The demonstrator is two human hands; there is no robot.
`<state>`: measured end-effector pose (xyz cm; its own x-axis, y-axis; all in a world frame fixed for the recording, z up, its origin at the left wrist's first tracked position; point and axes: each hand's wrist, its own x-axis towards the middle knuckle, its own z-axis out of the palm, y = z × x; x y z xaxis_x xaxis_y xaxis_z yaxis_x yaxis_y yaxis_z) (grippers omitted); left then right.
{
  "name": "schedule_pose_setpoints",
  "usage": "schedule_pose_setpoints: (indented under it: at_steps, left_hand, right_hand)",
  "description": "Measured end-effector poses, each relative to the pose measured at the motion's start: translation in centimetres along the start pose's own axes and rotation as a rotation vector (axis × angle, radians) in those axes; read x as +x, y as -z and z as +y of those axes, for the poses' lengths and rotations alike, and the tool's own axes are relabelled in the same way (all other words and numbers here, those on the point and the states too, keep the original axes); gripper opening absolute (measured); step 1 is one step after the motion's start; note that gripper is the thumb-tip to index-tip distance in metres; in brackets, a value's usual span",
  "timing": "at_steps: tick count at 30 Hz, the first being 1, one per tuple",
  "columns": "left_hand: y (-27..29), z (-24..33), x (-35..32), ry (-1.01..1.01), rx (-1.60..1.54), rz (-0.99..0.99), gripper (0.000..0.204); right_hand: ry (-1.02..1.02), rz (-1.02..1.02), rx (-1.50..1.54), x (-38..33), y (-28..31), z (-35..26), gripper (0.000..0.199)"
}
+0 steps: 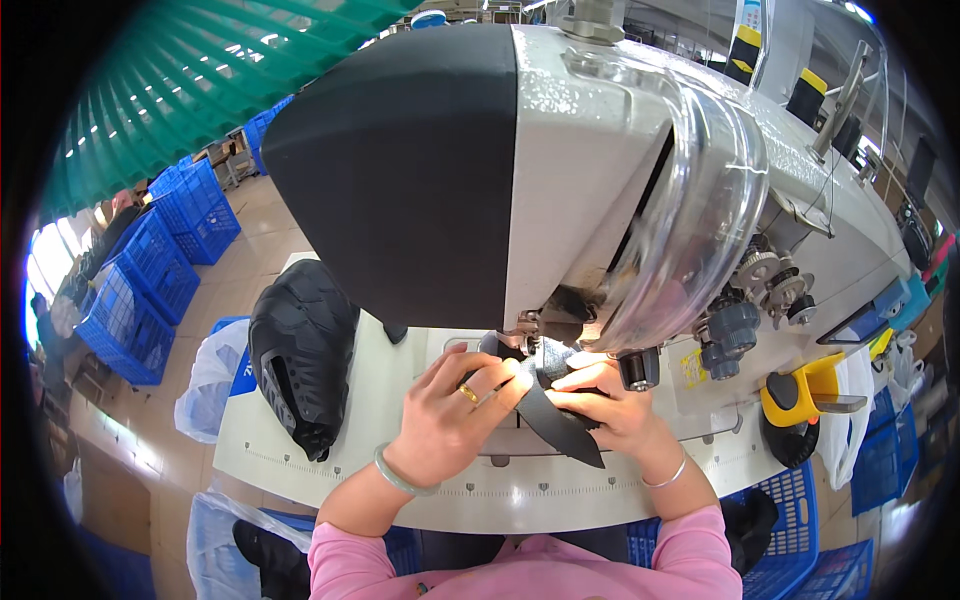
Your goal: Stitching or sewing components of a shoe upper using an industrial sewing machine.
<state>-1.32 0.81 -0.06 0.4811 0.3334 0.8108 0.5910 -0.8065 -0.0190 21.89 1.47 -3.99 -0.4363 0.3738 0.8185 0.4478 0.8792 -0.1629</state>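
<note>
A dark grey shoe-upper piece (560,425) lies under the needle area of a large white and black sewing machine (560,160). My left hand (455,410), with a gold ring and a pale green bangle, presses fingertips on the piece's left side. My right hand (615,405), wearing a thin bracelet, pinches the piece from the right, close to the presser foot. The needle itself is hidden by the machine head and its clear plastic guard (700,210).
A stack of black shoe uppers (300,350) rests on the white machine table (380,470) to the left. Blue crates (160,270) stand on the floor at left, more at lower right. A yellow and black tool (800,395) sits at right. Clear plastic bags (210,380) hang beside the table.
</note>
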Motion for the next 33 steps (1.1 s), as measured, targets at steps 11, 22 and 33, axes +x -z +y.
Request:
schedule_pose_setpoints:
  at_steps: [11, 22, 33]
  left_hand:
    - [0.1, 0.0, 0.6, 0.040, -0.033, 0.003, 0.034]
    - [-0.5, -0.4, 1.0, -0.012, -0.077, 0.107, 0.027]
    - [-0.3, -0.1, 0.7, 0.065, -0.093, 0.093, 0.027]
  right_hand:
    - [-0.022, 0.028, -0.014, 0.5, -0.5, 0.2, 0.035]
    - [0.014, 0.005, -0.118, 1.1, 0.1, 0.1, 0.030]
    - [-0.038, -0.119, -0.148, 1.6, 0.5, -1.9, 0.044]
